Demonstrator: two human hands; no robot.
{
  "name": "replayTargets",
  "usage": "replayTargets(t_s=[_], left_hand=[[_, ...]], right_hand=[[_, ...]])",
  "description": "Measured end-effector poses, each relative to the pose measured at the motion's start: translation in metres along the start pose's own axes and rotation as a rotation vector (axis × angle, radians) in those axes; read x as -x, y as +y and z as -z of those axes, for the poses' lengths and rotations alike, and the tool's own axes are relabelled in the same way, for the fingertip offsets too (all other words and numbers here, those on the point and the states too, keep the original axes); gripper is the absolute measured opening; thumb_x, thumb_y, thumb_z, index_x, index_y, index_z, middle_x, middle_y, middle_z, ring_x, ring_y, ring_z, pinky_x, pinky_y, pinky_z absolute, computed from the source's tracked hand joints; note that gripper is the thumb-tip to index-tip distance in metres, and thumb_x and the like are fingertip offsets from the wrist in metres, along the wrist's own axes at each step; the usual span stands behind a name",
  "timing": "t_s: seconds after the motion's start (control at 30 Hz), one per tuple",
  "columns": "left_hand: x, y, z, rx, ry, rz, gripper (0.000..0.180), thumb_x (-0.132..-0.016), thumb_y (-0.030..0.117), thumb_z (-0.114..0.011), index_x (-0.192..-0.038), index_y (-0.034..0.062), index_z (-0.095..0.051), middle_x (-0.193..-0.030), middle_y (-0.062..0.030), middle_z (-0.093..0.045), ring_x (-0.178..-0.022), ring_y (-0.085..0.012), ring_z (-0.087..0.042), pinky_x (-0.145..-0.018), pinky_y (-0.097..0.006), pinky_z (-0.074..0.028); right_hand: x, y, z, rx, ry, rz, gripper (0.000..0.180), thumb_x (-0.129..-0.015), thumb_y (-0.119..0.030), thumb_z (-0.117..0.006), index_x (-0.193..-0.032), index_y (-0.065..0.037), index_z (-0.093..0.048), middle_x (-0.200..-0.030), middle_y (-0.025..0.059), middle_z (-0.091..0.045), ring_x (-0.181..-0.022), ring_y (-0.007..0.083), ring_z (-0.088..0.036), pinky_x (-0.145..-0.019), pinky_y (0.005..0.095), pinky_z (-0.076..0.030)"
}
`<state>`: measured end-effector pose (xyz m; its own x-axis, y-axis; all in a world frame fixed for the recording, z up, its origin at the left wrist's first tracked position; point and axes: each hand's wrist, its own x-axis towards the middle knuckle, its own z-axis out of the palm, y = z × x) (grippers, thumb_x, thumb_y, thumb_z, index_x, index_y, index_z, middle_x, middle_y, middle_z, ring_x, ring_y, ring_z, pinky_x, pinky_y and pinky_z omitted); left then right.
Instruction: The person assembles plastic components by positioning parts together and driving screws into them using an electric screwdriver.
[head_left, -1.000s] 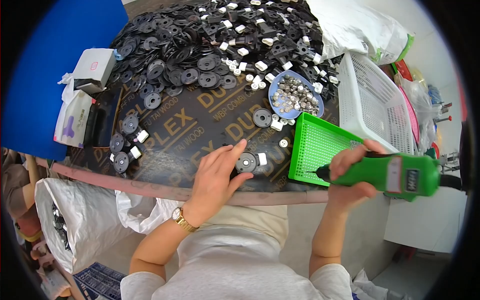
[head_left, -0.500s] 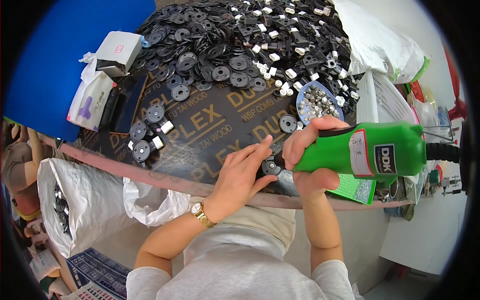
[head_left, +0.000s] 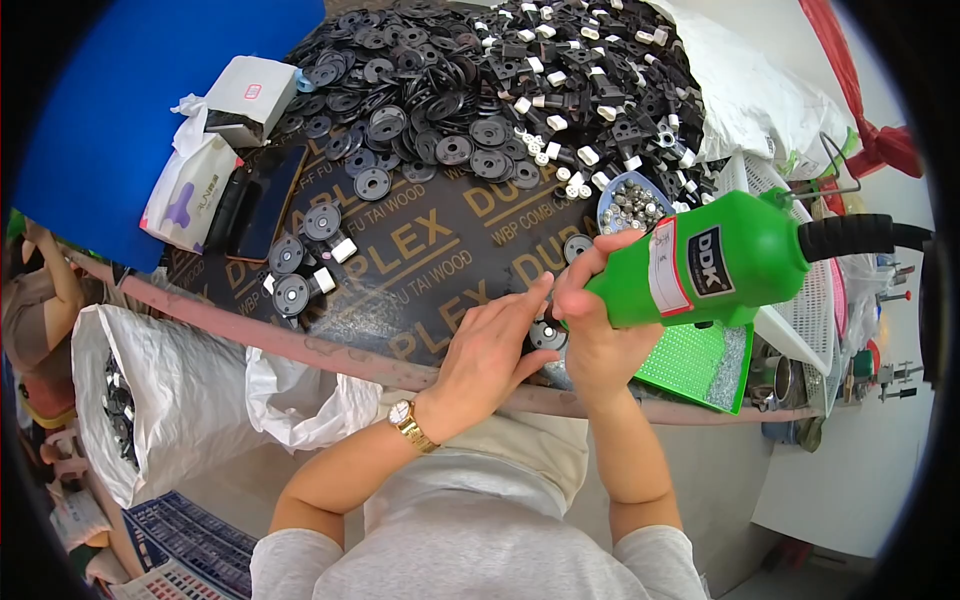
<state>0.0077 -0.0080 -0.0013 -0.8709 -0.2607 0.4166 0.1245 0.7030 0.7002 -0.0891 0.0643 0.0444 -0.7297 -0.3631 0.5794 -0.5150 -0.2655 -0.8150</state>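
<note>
My right hand grips a green power screwdriver, tilted with its nose down and to the left. Its tip is hidden by my fingers, close to a small black disc part on the table near the front edge. My left hand steadies that part, the thumb on its near side and the outstretched fingers on its far side. Just beyond lies a loose black disc. A blue bowl of small metal pieces sits partly behind the screwdriver.
A heap of black discs and black parts with white ends covers the table's back. Left are assembled parts, a phone and tissue boxes. Right is a green tray of small screws. A white sack stands front left.
The screwdriver has tilted more upright, its rear end swinging up and leftward, and my right wrist has turned with it. My left hand stays at the disc part.
</note>
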Motion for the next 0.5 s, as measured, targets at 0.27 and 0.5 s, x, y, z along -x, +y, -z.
replayTargets(t_s=[0.27, 0.5], left_hand=[[-0.007, 0.003, -0.005, 0.007, 0.006, -0.017, 0.076, -0.071, 0.022, -0.071, -0.135, 0.0042, -0.035, -0.105, -0.0101, -0.057, -0.097, -0.0252, -0.054, -0.078, -0.036, -0.041], [-0.004, -0.003, -0.006, -0.06, 0.007, -0.042, 0.055, -0.069, 0.02, -0.074, -0.117, 0.0047, -0.054, -0.09, -0.0093, -0.047, -0.082, -0.0274, -0.048, -0.072, -0.036, -0.041]], right_hand=[[-0.012, -0.026, 0.013, -0.33, -0.009, -0.109, 0.072, -0.068, -0.047, -0.075, -0.115, -0.002, -0.042, -0.071, 0.006, -0.05, -0.051, 0.0121, -0.046, -0.045, 0.0228, -0.038], [-0.012, -0.041, 0.103, -0.013, 0.082, 0.008, 0.077, -0.073, -0.064, -0.058, -0.115, -0.002, -0.041, -0.059, 0.0021, -0.044, -0.044, 0.0102, -0.04, -0.039, 0.0221, -0.031]])
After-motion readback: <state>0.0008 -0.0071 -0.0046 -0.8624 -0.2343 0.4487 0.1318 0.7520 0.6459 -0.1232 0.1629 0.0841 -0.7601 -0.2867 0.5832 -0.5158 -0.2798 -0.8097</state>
